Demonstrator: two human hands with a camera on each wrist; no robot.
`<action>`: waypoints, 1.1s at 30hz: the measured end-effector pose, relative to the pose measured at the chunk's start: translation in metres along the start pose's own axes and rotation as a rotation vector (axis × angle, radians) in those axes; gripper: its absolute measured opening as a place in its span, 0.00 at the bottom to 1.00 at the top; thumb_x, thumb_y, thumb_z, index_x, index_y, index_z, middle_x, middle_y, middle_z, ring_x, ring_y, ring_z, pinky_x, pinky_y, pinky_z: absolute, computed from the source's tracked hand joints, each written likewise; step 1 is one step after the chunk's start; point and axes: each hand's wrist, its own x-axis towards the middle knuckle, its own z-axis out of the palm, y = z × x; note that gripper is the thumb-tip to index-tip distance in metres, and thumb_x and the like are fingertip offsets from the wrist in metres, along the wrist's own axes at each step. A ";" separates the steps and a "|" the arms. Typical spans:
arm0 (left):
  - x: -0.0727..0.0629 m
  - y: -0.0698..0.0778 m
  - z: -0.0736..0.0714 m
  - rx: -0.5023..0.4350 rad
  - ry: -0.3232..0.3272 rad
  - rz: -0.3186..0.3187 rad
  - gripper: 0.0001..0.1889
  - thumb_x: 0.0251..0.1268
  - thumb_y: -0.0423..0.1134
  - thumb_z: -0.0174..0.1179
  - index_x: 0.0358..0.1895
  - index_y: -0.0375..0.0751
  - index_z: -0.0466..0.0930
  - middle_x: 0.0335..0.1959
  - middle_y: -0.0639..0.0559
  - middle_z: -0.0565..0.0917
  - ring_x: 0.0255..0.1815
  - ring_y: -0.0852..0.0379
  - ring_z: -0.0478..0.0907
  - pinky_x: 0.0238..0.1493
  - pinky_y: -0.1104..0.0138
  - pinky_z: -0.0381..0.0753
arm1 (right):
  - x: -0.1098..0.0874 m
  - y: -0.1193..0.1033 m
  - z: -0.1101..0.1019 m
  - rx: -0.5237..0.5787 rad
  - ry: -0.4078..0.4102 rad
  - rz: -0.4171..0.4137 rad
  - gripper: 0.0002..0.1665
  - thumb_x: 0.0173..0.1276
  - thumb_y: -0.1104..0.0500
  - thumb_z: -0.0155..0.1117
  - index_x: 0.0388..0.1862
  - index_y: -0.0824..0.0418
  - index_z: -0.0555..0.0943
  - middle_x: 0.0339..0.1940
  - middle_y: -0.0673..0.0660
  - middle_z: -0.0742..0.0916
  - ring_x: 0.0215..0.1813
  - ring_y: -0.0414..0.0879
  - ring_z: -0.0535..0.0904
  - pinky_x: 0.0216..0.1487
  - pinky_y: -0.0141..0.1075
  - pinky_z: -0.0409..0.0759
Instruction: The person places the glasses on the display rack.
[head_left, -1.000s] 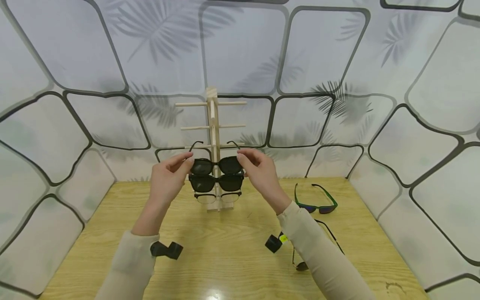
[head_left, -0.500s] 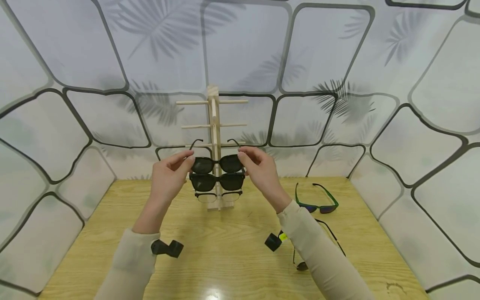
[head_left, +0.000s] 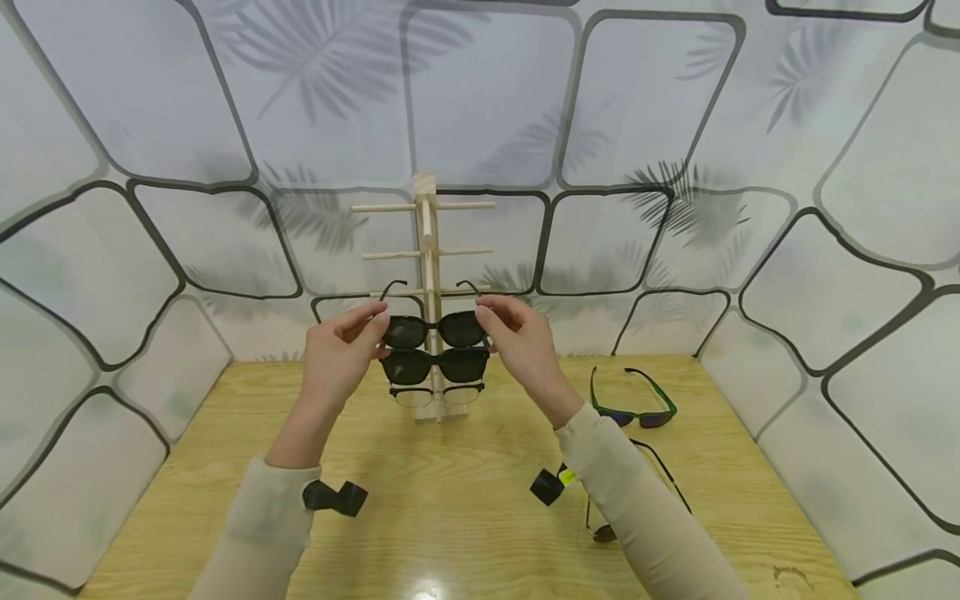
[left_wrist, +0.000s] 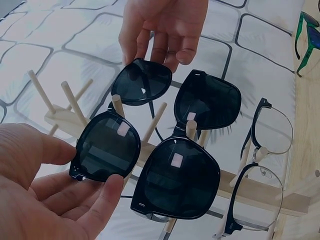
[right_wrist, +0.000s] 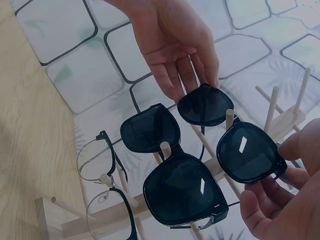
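My left hand (head_left: 333, 354) and right hand (head_left: 525, 346) pinch the two ends of a pair of black sunglasses (head_left: 406, 332) at the hinges. Its temples point back toward a wooden display stand (head_left: 424, 200) with short pegs on both sides. In the left wrist view, a peg tip shows at the bridge of the held sunglasses (left_wrist: 107, 150). Just below hangs a second, larger pair of black sunglasses (head_left: 405, 367), bridge on a peg. Under that sits a pair of clear half-rim eyeglasses (left_wrist: 274, 132). The stand's two upper peg rows hold nothing.
Green-framed sunglasses (head_left: 638, 418) lie on the wooden table (head_left: 450, 500) to the right, temples up. Another pair of dark-lensed glasses (head_left: 604, 533) lies nearer, partly hidden by my right sleeve. Patterned walls (head_left: 495, 100) enclose the table at the back and sides.
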 end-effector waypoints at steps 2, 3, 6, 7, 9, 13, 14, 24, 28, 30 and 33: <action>0.000 0.000 0.000 0.001 -0.007 -0.001 0.19 0.80 0.41 0.60 0.68 0.40 0.83 0.65 0.36 0.84 0.37 0.70 0.86 0.43 0.72 0.88 | -0.001 0.000 -0.001 -0.002 -0.002 -0.002 0.18 0.82 0.53 0.62 0.65 0.55 0.85 0.53 0.60 0.89 0.47 0.52 0.83 0.41 0.35 0.83; 0.000 0.000 0.000 0.004 -0.010 0.001 0.19 0.81 0.41 0.60 0.68 0.40 0.83 0.66 0.36 0.84 0.37 0.71 0.86 0.44 0.72 0.88 | -0.001 0.000 -0.001 -0.002 -0.004 -0.004 0.18 0.82 0.53 0.62 0.65 0.55 0.85 0.53 0.59 0.89 0.47 0.52 0.83 0.42 0.35 0.83; 0.000 -0.001 -0.001 0.016 -0.010 -0.001 0.20 0.81 0.41 0.59 0.69 0.41 0.82 0.64 0.36 0.85 0.35 0.70 0.86 0.44 0.72 0.88 | -0.001 0.001 -0.001 -0.005 -0.012 -0.003 0.19 0.82 0.52 0.61 0.66 0.54 0.84 0.53 0.60 0.89 0.49 0.53 0.83 0.43 0.37 0.83; 0.000 -0.002 -0.001 0.030 -0.010 -0.001 0.20 0.81 0.42 0.59 0.70 0.43 0.81 0.64 0.35 0.85 0.36 0.68 0.87 0.44 0.72 0.88 | -0.001 0.002 -0.002 -0.008 -0.015 -0.004 0.20 0.82 0.52 0.61 0.67 0.54 0.84 0.54 0.60 0.89 0.49 0.53 0.83 0.44 0.37 0.83; 0.000 -0.002 -0.001 0.047 0.000 0.001 0.21 0.81 0.43 0.59 0.72 0.45 0.80 0.62 0.35 0.86 0.39 0.61 0.90 0.45 0.71 0.88 | -0.001 0.003 -0.002 -0.010 -0.023 -0.007 0.21 0.82 0.51 0.61 0.69 0.54 0.82 0.56 0.60 0.88 0.50 0.54 0.83 0.45 0.38 0.83; -0.003 -0.001 -0.002 0.098 0.019 0.007 0.24 0.81 0.46 0.58 0.76 0.51 0.76 0.62 0.35 0.86 0.53 0.44 0.89 0.50 0.69 0.85 | -0.001 0.006 -0.005 -0.019 -0.042 -0.029 0.25 0.82 0.50 0.61 0.74 0.53 0.79 0.61 0.61 0.87 0.53 0.56 0.84 0.48 0.39 0.83; -0.004 -0.001 -0.002 0.098 0.022 0.010 0.25 0.81 0.47 0.58 0.77 0.52 0.74 0.62 0.35 0.86 0.57 0.41 0.88 0.53 0.66 0.85 | -0.001 0.006 -0.006 -0.021 -0.046 -0.034 0.26 0.82 0.50 0.61 0.75 0.53 0.78 0.62 0.61 0.86 0.55 0.56 0.84 0.49 0.40 0.84; -0.024 -0.003 -0.004 0.120 0.063 0.101 0.25 0.82 0.42 0.59 0.76 0.46 0.74 0.65 0.36 0.85 0.64 0.42 0.83 0.63 0.66 0.80 | -0.010 0.005 -0.019 -0.060 -0.010 -0.060 0.26 0.82 0.49 0.62 0.75 0.51 0.78 0.57 0.59 0.88 0.51 0.51 0.85 0.53 0.48 0.86; -0.035 -0.006 -0.005 0.131 0.068 0.105 0.24 0.81 0.42 0.60 0.75 0.46 0.75 0.65 0.38 0.85 0.64 0.45 0.84 0.54 0.82 0.75 | -0.018 0.007 -0.027 -0.078 0.005 -0.045 0.25 0.82 0.49 0.62 0.75 0.49 0.78 0.56 0.59 0.88 0.48 0.45 0.84 0.49 0.40 0.85; -0.042 -0.008 -0.006 0.141 0.068 0.098 0.24 0.81 0.42 0.60 0.75 0.45 0.75 0.66 0.38 0.84 0.64 0.45 0.83 0.53 0.85 0.73 | -0.022 0.007 -0.031 -0.075 0.012 -0.038 0.25 0.82 0.50 0.62 0.74 0.49 0.79 0.54 0.59 0.88 0.46 0.44 0.84 0.48 0.38 0.84; -0.051 -0.012 -0.006 0.153 0.086 0.091 0.24 0.80 0.41 0.61 0.74 0.44 0.75 0.65 0.38 0.84 0.64 0.45 0.83 0.54 0.86 0.73 | -0.029 0.010 -0.038 -0.076 0.019 -0.029 0.25 0.82 0.51 0.63 0.74 0.50 0.79 0.52 0.60 0.88 0.43 0.43 0.82 0.48 0.39 0.84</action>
